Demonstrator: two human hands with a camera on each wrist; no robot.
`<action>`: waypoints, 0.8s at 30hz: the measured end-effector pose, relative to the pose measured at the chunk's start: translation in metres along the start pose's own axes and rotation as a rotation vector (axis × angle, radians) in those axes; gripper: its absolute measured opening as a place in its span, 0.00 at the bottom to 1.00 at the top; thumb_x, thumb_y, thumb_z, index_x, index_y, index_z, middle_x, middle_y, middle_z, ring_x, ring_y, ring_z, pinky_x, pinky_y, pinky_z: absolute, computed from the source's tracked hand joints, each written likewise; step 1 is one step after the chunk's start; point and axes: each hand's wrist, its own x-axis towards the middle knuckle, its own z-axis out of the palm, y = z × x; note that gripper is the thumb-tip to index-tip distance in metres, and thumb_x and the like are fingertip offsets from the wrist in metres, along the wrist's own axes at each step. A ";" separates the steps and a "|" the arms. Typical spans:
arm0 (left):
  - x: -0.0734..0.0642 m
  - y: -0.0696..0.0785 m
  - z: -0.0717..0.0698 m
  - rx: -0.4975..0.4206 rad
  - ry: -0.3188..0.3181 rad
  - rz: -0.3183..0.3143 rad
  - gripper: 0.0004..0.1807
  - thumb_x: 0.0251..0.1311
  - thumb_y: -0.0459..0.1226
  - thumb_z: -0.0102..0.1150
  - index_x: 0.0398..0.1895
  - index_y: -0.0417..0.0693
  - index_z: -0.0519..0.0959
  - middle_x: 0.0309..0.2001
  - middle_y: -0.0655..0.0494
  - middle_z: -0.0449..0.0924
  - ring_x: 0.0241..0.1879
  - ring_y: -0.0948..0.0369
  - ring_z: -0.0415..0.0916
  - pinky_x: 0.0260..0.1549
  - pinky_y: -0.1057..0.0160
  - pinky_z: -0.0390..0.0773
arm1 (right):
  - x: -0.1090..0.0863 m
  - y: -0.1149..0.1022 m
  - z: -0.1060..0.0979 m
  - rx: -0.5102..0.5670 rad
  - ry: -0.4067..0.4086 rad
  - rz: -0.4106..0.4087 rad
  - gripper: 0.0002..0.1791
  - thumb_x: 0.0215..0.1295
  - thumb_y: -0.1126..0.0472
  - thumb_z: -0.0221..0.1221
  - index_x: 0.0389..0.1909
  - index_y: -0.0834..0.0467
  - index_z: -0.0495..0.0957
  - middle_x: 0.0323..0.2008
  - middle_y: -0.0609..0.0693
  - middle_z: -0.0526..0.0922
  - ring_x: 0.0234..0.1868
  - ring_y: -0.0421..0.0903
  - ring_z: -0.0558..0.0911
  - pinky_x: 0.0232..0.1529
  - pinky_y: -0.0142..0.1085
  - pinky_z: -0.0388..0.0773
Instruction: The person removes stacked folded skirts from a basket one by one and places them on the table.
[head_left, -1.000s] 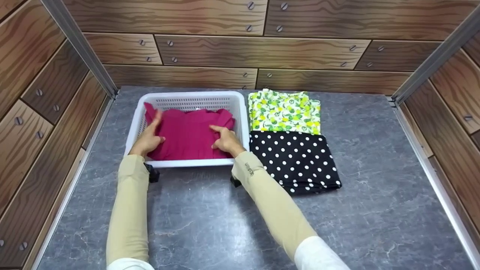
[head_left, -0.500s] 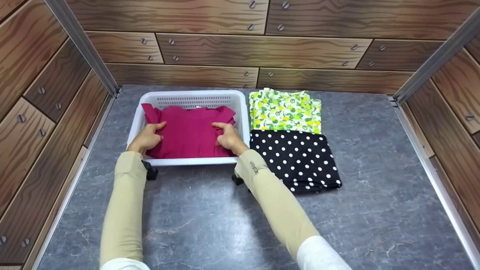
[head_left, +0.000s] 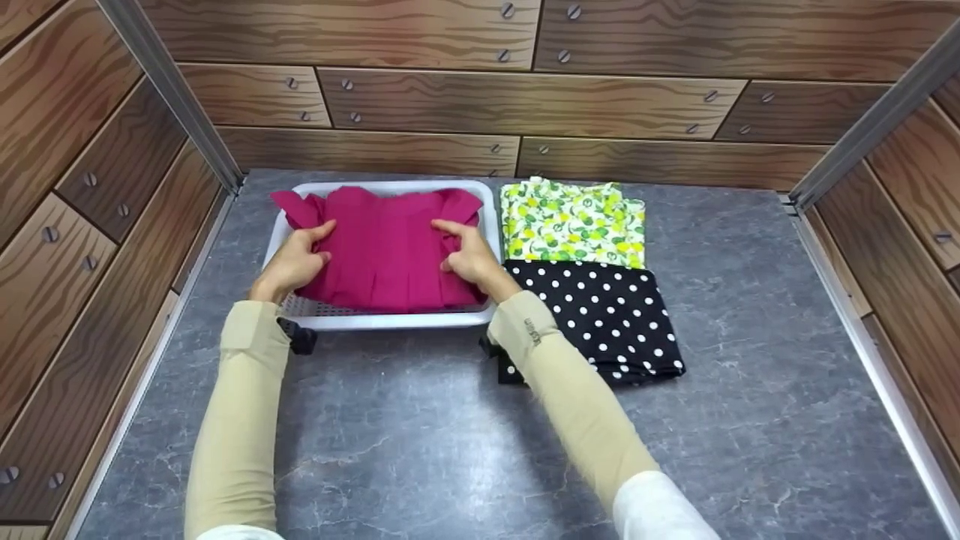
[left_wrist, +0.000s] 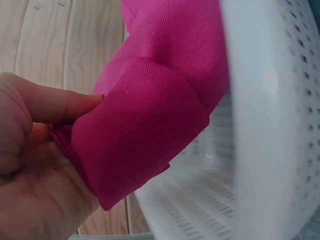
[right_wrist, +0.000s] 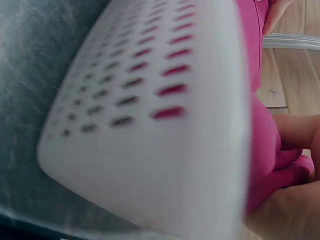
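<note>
A folded magenta garment (head_left: 386, 251) with pleats along its near edge is held level over a white plastic basket (head_left: 390, 322). My left hand (head_left: 298, 261) grips its left side, thumb on top and fingers underneath. On the opposite side my right hand (head_left: 474, 256) pinches the cloth the same way. In the left wrist view the garment's folded corner (left_wrist: 130, 115) sits between thumb and palm, beside the slotted basket wall (left_wrist: 255, 120). The right wrist view has the basket's outer side (right_wrist: 125, 135) in front, with the pink cloth (right_wrist: 262, 145) and part of the right hand behind it.
Right of the basket lies a folded lemon-print cloth (head_left: 574, 225), with a folded black polka-dot cloth (head_left: 592, 319) in front of it. All stand on a grey marbled tabletop (head_left: 390, 450). Wood-patterned panels (head_left: 525, 105) enclose the back and sides.
Both hands have taken hold of the magenta garment's sides and raised it from inside the basket. Its near edge has moved away from the front rim. The two other cloths stay put.
</note>
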 end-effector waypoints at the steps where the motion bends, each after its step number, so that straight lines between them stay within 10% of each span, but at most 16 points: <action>1: 0.000 0.002 0.000 -0.010 0.010 0.009 0.34 0.64 0.20 0.42 0.76 0.28 0.53 0.77 0.36 0.50 0.76 0.48 0.42 0.74 0.53 0.49 | -0.001 -0.002 -0.003 0.000 0.005 -0.005 0.47 0.48 0.86 0.57 0.72 0.56 0.71 0.73 0.61 0.66 0.66 0.52 0.66 0.39 0.34 0.79; 24: 0.008 0.051 0.031 -0.116 0.115 0.108 0.33 0.63 0.19 0.45 0.74 0.31 0.59 0.75 0.37 0.57 0.76 0.50 0.48 0.74 0.56 0.50 | -0.032 -0.022 -0.081 0.126 0.051 -0.105 0.45 0.47 0.87 0.55 0.72 0.60 0.70 0.71 0.62 0.65 0.61 0.54 0.71 0.54 0.42 0.79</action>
